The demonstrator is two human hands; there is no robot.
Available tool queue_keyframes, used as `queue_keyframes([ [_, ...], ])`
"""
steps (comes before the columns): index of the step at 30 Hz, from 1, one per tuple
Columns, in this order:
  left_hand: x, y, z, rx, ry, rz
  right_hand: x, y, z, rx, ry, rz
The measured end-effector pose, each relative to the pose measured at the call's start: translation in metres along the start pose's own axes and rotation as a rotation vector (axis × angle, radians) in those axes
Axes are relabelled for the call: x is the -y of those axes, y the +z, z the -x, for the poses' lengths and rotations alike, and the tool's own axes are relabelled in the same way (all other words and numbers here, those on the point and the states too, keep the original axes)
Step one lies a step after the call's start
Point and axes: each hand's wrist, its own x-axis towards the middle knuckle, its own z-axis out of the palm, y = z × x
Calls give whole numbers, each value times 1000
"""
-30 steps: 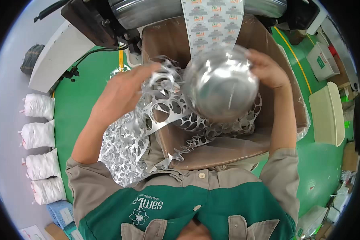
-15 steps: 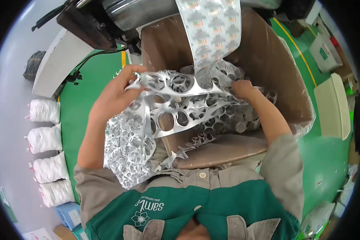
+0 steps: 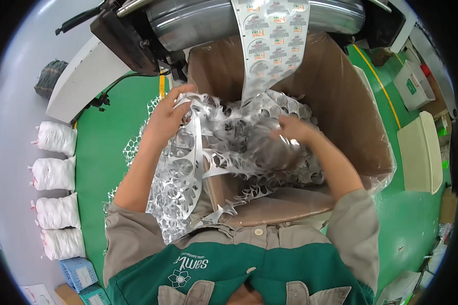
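Observation:
A tangle of silver foil scrap web (image 3: 180,168), punched full of round holes, hangs over the near left rim of a large brown box (image 3: 351,101) lined with clear plastic. My left hand (image 3: 170,114) is closed on the web's upper left part. Over the box's middle, my right hand (image 3: 294,129) has curled fingers on the foil, which is smeared by motion beneath it; its fingertips are partly blurred. A printed foil strip (image 3: 276,40) with repeated round designs comes down from above into the box. Loose foil discs (image 3: 315,175) appear among the scrap.
A metal roller (image 3: 188,25) on a dark machine frame spans the top. White wrapped bundles (image 3: 56,174) line the left side, above blue baskets (image 3: 79,273). On the right are a cream bin (image 3: 420,152) and a white crate (image 3: 412,86) on the green floor.
My right hand has moved left and nearer to me, and the foil under it has bunched and blurred. The stretched web between my hands has dropped and slackened. My left hand keeps its hold.

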Motion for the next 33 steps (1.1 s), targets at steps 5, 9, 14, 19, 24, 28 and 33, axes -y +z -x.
queue_keyframes([
  [5, 17, -8, 4, 40, -17, 36, -41, -7, 1, 214, -74, 385],
  [9, 35, -13, 9, 81, -51, 47, -26, -85, 47, -34, -377, -770],
  [14, 24, -5, 16, 251, -151, 833, -54, -67, 13, -201, -672, -1934],
  [19, 19, 18, 2, 405, 73, -445, -160, 42, -43, -242, 419, -505],
  [24, -2, 1, 5, 293, 6, -411, -106, 5, -4, 10, 172, 174],
  [28, 1, -2, 21, 298, 243, -398, -51, -88, 27, -276, -116, -519],
  [33, -37, -7, 41, 426, 497, -481, -12, -65, 27, -69, -632, -1853],
])
